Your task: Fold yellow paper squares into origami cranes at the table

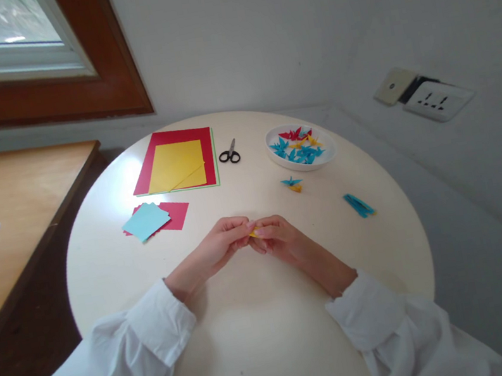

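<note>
Small yellow paper [253, 234] (barely visible)

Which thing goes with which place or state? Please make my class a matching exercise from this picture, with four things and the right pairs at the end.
Things
1. Scissors
2. Small yellow paper
3. Plate
4. Pale blue cards

Places and states
A. Holding folded paper birds
B. Lying partly over pink paper
C. Held between the left hand and the right hand
D. Between the large yellow sheet and the plate

Right pairs
1-D, 2-C, 3-A, 4-B
</note>
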Available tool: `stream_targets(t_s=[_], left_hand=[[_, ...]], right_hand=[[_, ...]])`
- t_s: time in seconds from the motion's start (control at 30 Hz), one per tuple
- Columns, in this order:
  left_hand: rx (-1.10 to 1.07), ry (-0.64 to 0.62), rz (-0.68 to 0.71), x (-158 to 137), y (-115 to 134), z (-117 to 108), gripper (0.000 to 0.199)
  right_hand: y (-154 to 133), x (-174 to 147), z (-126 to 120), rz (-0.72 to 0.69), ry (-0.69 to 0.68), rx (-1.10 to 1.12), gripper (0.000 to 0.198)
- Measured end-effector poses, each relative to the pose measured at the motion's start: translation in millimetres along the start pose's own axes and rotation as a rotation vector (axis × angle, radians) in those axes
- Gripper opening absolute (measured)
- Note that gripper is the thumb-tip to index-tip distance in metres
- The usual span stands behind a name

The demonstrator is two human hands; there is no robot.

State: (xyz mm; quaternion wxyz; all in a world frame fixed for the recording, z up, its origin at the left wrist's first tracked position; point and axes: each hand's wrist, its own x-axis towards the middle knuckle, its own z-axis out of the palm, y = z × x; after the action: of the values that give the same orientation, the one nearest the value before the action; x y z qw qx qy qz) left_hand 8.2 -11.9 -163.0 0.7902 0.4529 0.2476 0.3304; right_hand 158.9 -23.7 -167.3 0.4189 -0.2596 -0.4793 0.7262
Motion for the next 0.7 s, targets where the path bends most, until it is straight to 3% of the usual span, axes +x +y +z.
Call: stream_targets(t_s=[0.33, 0.47, 0.57, 0.7], left_hand=[[0.015, 0.018, -0.005, -0.2, -2.9, -2.7, 0.031], [-0.117, 0.059, 0.042, 0.6, 0.1, -2.6, 0.034], [-0.201, 0.093, 0.103, 1.8, 2.1, -1.7, 0.037], [-0.190, 0.135, 0.123, 3.6, 1.7, 1.0, 0.033]], right_hand=[[-1.5, -0.3, 0.9, 0.015, 0.024, -0.002, 0.026], [-0.6, 0.8, -2.6, -0.029, 0.023, 0.076, 0.030], [0.0, 2.3, -3.1, -0.055, 0.087, 0.123, 0.032], [2.7, 3.7, -1.0, -0.079, 0.189, -0.026, 0.032]])
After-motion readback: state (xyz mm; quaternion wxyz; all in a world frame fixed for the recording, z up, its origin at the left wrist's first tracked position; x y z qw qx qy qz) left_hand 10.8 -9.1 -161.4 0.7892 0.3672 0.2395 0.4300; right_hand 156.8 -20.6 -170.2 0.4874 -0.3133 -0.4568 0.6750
